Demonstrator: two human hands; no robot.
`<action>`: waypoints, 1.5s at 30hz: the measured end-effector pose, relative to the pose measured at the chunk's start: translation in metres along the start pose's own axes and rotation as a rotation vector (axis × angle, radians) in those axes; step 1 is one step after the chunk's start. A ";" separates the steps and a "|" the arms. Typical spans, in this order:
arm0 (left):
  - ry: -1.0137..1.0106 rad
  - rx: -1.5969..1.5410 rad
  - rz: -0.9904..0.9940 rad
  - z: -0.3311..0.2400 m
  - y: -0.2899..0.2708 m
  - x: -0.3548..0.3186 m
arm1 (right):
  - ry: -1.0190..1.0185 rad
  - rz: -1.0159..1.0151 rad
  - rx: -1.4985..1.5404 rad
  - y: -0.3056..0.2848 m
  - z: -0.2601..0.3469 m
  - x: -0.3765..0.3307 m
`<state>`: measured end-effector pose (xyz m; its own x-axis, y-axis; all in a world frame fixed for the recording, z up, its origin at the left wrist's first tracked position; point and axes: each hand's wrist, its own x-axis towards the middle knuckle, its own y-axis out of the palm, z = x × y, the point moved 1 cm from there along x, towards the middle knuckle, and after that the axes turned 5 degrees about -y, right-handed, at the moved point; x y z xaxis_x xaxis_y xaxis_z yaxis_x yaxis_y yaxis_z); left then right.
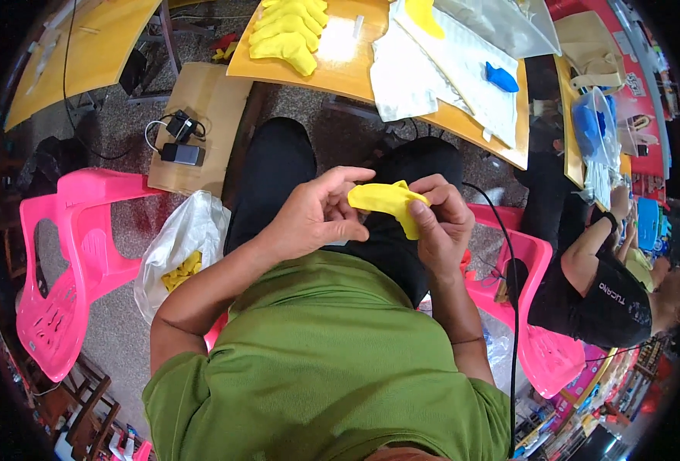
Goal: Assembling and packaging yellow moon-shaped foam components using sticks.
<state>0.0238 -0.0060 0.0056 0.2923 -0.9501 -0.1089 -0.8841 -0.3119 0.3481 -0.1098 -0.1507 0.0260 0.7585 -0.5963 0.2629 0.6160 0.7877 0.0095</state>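
Note:
Above my lap, my right hand (pixel 446 223) pinches a small curved yellow piece (pixel 386 201), soft-looking and banana-like, between thumb and fingers. Its free end points left. My left hand (pixel 318 209) is beside that end with thumb and forefinger spread apart, and I see nothing held in it. The other left fingers curl partly out of sight. Similar yellow pieces (pixel 287 32) lie in an overlapping row on the wooden table (pixel 340 81) in front of me.
A blue fish-shaped piece (pixel 501 77) rests on white cloth (pixel 405 73) at the table's right. On the left, a white bag (pixel 155 261) holding yellow pieces stands by a pink chair (pixel 86 230). Adapters (pixel 182 154) sit on cardboard. A person in black (pixel 597 292) is at right.

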 end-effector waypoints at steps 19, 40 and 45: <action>0.221 0.498 -0.027 -0.022 0.008 0.015 | -0.019 -0.126 -0.182 0.022 0.014 -0.009; 0.311 1.282 -0.578 -0.077 -0.142 0.086 | 0.304 0.113 -0.086 0.022 -0.046 0.039; 0.415 1.549 -0.643 -0.050 -0.155 0.106 | 0.308 0.113 -0.132 0.023 -0.053 0.038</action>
<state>0.2100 -0.0578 -0.0133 0.5582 -0.6939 0.4548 -0.0256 -0.5623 -0.8265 -0.0558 -0.1633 -0.0148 0.8394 -0.5414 -0.0480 0.5318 0.8364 -0.1331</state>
